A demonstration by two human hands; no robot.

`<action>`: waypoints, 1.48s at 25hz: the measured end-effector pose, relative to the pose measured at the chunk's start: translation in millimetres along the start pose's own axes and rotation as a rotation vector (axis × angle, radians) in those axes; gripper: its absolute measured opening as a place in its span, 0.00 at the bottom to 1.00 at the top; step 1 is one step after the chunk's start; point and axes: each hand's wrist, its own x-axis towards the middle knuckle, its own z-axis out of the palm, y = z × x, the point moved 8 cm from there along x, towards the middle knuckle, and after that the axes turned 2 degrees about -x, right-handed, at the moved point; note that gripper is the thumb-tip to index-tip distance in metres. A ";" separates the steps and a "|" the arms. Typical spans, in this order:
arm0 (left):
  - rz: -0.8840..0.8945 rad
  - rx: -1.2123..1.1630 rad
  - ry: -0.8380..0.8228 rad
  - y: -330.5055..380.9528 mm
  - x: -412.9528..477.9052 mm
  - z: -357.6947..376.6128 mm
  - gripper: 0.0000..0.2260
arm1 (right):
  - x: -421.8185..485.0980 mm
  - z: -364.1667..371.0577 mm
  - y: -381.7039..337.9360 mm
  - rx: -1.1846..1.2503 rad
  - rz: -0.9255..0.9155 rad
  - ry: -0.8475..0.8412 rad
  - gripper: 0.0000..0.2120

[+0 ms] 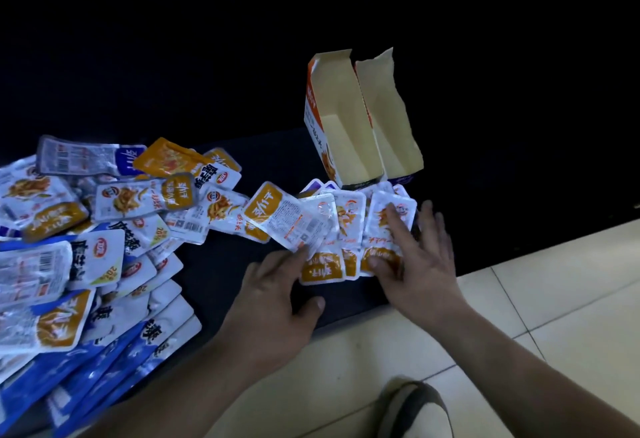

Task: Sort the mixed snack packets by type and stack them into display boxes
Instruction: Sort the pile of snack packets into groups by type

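A big heap of mixed snack packets (86, 229), orange-and-white and blue-and-white, covers the left of a dark mat (214, 264). A small row of orange-and-white packets (346, 226) lies in front of two upright, open display boxes: an orange one (341, 125) and, to its right, a purple-based one (391, 118). Both look hollow inside. My left hand (277, 299) holds the near edge of one orange packet (287, 215) at the row's left end. My right hand (419, 264) lies flat with spread fingers on the rightmost packet (384, 229).
Pale floor tiles (554, 299) run along the mat's near right edge. A shoe (412, 410) shows at the bottom. Beyond the boxes everything is dark.
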 end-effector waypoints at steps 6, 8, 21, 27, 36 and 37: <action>0.015 -0.095 0.036 -3.1 4.7 -14.9 0.24 | -32.7 -29.1 -36.4 0.220 -0.166 0.296 0.26; 0.009 -0.117 0.105 -15.1 -12.9 -31.6 0.22 | -43.5 -23.8 -72.8 0.255 -0.316 0.258 0.26; 0.064 0.313 0.496 -94.8 -101.0 -168.6 0.10 | -16.2 38.5 -256.6 -0.036 -0.206 -0.153 0.34; 0.065 0.420 0.518 -116.9 -81.5 -176.8 0.16 | 12.7 84.8 -223.8 -0.034 -0.229 -0.328 0.36; 0.183 0.414 0.358 -99.2 -47.5 -155.7 0.20 | 2.7 73.8 -210.3 -0.023 -0.383 -0.183 0.39; 0.175 0.484 0.323 -90.9 -28.9 -159.9 0.23 | 0.3 79.1 -213.2 0.010 -0.456 -0.235 0.39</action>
